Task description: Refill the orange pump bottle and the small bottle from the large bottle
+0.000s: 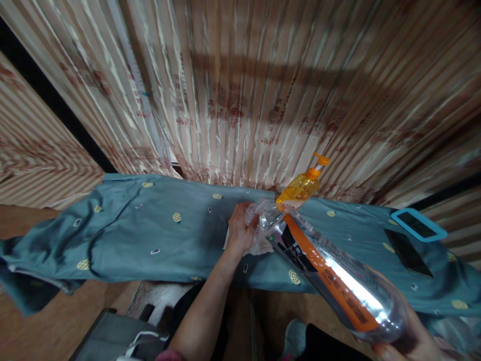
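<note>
**Clear bottle (pixel 331 278) held aslant: slip and knock risk**

Observed left hand (pixel 239 233) at centre of frame, fingers curled in at neck end of bottle; unable to confirm whether gripping neck or pale tissue (pixel 262 244) just below. Found right hand (pixel 417 328) at lower right, wrapped around base of bottle. Noted bottle slanting from centre to lower right, neck toward upper left. Unable to verify contents or cap. Recorded pump bottle (pixel 300 190) just beyond neck, right of centre; unable to establish contact. Logged phone (pixel 408 252) and blue-framed object (pixel 398 214) near each other at far right, on printed cloth (pixel 124 225), below pleated curtain (pixel 240 75) across top of frame.

Judged liable to slip through loosening of hold at base; liable to topple pump bottle through swing of neck toward top of frame. If uncapped and filled, liable to wet tissue and cloth through squeezing or further tilting.
</note>
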The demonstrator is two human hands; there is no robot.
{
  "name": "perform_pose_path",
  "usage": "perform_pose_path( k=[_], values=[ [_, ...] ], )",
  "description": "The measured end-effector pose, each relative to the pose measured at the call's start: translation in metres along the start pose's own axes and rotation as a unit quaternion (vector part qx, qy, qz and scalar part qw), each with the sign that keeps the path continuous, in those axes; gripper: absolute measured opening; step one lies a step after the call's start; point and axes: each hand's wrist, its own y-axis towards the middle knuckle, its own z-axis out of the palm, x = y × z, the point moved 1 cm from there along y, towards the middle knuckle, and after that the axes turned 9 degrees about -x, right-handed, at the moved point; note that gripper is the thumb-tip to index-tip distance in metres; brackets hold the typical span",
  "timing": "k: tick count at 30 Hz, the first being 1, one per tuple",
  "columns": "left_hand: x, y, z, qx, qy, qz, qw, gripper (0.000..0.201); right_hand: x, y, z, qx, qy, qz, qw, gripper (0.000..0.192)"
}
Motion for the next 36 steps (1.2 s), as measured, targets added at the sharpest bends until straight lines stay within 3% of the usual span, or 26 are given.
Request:
perform_pose_path(
  k=[4,8,13,21,27,34,36],
  values=[
    [0.000,0.000,0.000,0.002,0.005,-0.005,1.000,0.036,-0.016,0.010,-0.012,0.066,-0.027,-0.055,0.996,0.079],
    [0.000,0.000,0.001,0.004,0.010,-0.010,1.000,0.035,-0.022,0.011,-0.014,0.005,-0.045,-0.078,0.996,0.084],
    [0.000,0.000,0.001,0.005,0.006,-0.010,1.000,0.033,-0.015,0.009,-0.011,0.061,-0.063,-0.093,0.992,0.078],
    [0.001,0.000,0.001,0.006,0.004,-0.007,1.000,0.039,-0.021,0.007,-0.008,0.024,-0.050,-0.110,0.992,0.079],
    [-0.001,0.000,0.000,0.010,0.008,-0.017,1.000,0.038,-0.009,0.001,-0.001,0.005,-0.028,-0.020,0.999,0.080],
    [-0.001,0.000,0.000,0.010,0.007,-0.005,1.000,0.041,-0.010,0.007,-0.007,0.030,-0.009,-0.026,0.999,0.080],
    [-0.001,0.000,0.001,0.008,0.009,-0.003,1.000,0.040,-0.005,0.004,-0.004,0.012,-0.005,-0.012,1.000,0.080]
  ],
)
